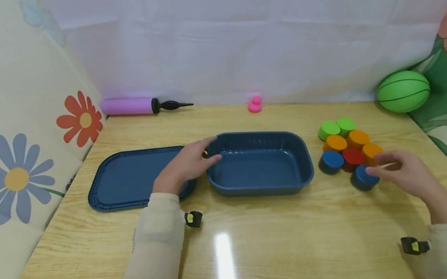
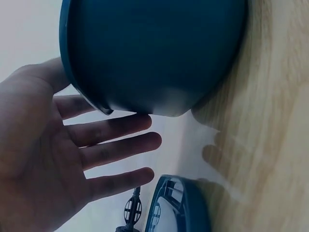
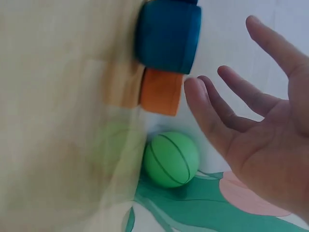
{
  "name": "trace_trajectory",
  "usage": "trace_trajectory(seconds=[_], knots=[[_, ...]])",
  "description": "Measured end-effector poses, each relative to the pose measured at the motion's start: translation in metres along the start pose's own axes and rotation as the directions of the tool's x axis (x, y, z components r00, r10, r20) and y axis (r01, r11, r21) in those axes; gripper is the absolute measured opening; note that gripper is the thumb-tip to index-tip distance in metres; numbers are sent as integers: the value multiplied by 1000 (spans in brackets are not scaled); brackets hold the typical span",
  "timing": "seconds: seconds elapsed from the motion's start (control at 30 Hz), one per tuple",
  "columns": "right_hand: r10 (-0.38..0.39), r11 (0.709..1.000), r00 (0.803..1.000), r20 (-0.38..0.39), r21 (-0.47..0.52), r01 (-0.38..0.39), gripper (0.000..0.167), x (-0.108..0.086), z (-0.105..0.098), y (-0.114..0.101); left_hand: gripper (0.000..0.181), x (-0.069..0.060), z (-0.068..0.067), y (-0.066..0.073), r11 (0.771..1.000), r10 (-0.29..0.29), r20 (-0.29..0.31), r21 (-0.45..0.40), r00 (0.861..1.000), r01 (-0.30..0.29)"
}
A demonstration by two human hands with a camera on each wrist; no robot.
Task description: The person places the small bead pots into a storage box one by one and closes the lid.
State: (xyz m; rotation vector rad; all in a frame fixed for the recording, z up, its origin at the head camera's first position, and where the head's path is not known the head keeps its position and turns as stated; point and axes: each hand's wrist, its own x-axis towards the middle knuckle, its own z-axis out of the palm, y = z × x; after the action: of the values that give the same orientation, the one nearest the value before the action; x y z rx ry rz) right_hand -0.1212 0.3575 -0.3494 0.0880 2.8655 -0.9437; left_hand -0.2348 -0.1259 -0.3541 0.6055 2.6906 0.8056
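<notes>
A dark blue rectangular container point(image 1: 264, 188) stands on the table. My left hand point(image 1: 190, 162) is at its left rim, thumb over the edge; in the left wrist view the fingers point(image 2: 113, 147) stretch out straight beside the container's outer wall point(image 2: 154, 53). Whether they press on it I cannot tell. On the right, my right hand point(image 1: 408, 174) hovers over the nearest blue cylinder point(image 1: 364, 178), fingers apart and holding nothing. The right wrist view shows a gap between the fingers point(image 3: 207, 116) and the blue cylinder point(image 3: 169, 36). Orange cylinders point(image 1: 335, 143), green cylinders point(image 1: 328, 131) and a red cylinder point(image 1: 353, 158) are grouped there.
A matching blue lid point(image 1: 135, 174) lies left of the container, partly behind the left hand. Along the back are a purple hand pump point(image 1: 130, 105), a small pink object point(image 1: 254, 104) and a green ball point(image 1: 403, 91). Another blue cylinder point(image 1: 331, 162) stands nearer the container.
</notes>
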Motion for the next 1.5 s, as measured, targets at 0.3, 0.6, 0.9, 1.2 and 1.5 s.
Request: trace_trajectory(seconds=[0.3,0.6,0.9,1.2,1.5], knots=[[11,1000,999,39,-19,-10,79,-4,10,8,84,-8,-7,-11,992,13,46,-128,999,-7],[16,997,998,56,-78,-11,81,-3,13,8,102,-15,-12,-19,991,34,133,-134,991,-16],[36,994,998,55,-103,-30,75,-1,14,11,103,-15,-12,-18,989,34,153,-147,988,-12],[28,996,999,37,-82,-25,79,-4,16,9,106,-16,-14,-15,988,36,161,-156,986,-11],[-14,999,1000,18,-47,15,78,-5,12,-7,107,-16,-14,-16,985,38,160,-172,986,-10]])
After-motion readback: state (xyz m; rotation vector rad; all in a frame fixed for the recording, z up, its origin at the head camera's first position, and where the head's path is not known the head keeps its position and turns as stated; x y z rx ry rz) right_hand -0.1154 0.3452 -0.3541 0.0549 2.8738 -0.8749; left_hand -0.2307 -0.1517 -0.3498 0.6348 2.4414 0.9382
